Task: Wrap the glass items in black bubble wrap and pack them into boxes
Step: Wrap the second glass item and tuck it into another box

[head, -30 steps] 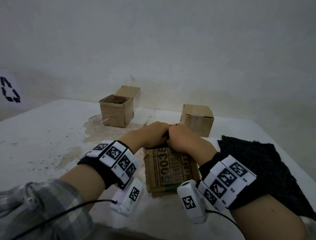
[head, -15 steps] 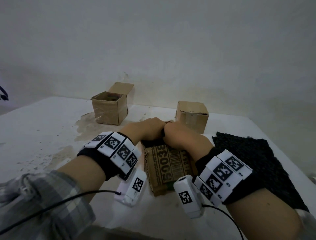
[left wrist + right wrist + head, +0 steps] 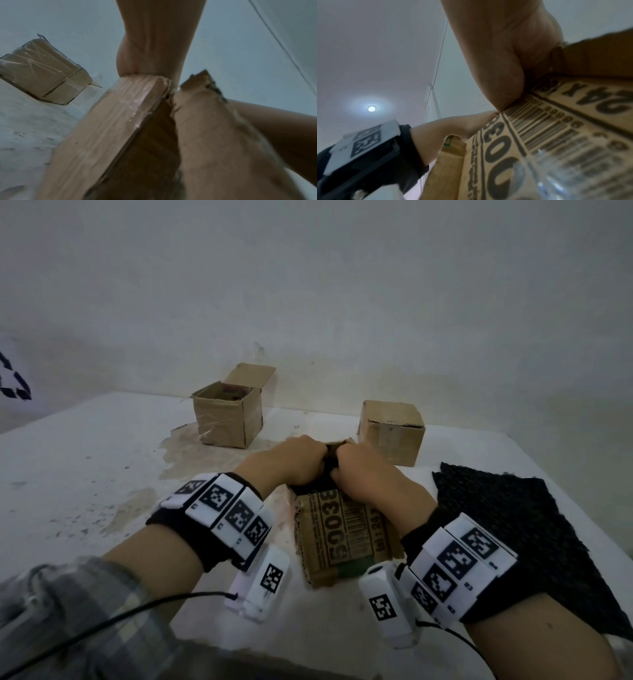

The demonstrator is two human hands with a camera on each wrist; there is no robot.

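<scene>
Both hands' fingertips hidden inside printed box (image 3: 346, 529); black bundle there mostly covered. Open box (image 3: 227, 414) contents too dim to tell.

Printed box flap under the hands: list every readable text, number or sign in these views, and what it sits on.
"5003" then a partly covered character, perhaps 8 or 6: large digits on the printed box flap.
"24 X": same flap, right wrist view.
Barcode beside the digits; its small numbers are too blurred to read.
Recycling-arrows sign, on the far-left wall.
Square coded markers on the wrist bands: no readable text.
</scene>
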